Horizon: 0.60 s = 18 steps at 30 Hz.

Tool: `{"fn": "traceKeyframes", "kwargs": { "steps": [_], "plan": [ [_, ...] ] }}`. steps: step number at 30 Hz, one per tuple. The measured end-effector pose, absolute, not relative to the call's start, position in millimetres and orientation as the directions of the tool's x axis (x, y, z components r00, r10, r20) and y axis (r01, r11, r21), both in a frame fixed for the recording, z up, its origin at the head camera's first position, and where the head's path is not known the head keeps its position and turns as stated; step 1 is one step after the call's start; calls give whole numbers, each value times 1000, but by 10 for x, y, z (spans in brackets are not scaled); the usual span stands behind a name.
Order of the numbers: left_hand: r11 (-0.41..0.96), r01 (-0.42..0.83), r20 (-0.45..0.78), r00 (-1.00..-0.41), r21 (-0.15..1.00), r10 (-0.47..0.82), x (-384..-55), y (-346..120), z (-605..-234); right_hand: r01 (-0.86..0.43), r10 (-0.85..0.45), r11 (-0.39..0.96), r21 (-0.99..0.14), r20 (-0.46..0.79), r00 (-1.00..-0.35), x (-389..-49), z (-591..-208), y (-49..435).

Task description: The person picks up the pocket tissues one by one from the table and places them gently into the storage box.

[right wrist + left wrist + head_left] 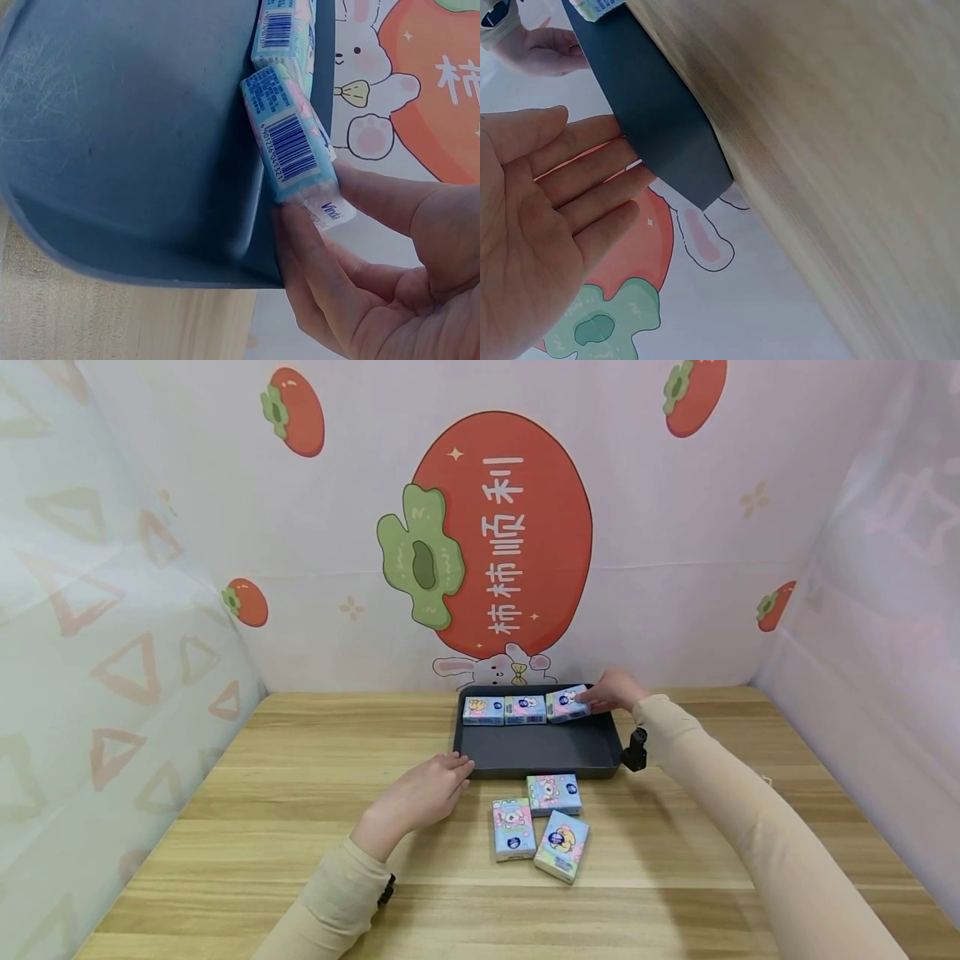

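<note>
My right hand (617, 689) pinches a small tissue pack (565, 704) between thumb and fingers inside the back right part of a dark grey tray (536, 749). In the right wrist view this tissue pack (289, 139) sits slightly tilted, barcode side showing, its end against the neighbouring pack. Two more tissue packs, one yellow-printed (483, 711) and one pink-and-blue (525, 710), lie in a row along the tray's back wall. With fingers fairly straight, my left hand (423, 793) touches the tray's front left corner; the left wrist view shows its open palm (540, 217).
Three loose tissue packs lie on the wooden table (322, 827) in front of the tray: one sideways (553, 794), one upright in view (513, 829), one turned at an angle (562, 847). A printed cloth backdrop (337, 510) stands right behind the tray.
</note>
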<state>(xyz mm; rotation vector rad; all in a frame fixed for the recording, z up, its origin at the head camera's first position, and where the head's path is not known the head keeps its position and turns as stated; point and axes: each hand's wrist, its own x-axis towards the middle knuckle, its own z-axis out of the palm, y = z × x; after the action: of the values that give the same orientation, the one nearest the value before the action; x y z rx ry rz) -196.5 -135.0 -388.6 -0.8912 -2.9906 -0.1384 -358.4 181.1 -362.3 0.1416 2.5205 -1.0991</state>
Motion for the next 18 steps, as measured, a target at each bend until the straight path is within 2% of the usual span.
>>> {"fn": "traceKeyframes", "kwargs": {
  "steps": [18],
  "plan": [
    [838,538,30,-843,90,537,-1954,-1338,-3865,220,-36,742,-634,-365,-930,-3670,-3707,1760]
  ]
}}
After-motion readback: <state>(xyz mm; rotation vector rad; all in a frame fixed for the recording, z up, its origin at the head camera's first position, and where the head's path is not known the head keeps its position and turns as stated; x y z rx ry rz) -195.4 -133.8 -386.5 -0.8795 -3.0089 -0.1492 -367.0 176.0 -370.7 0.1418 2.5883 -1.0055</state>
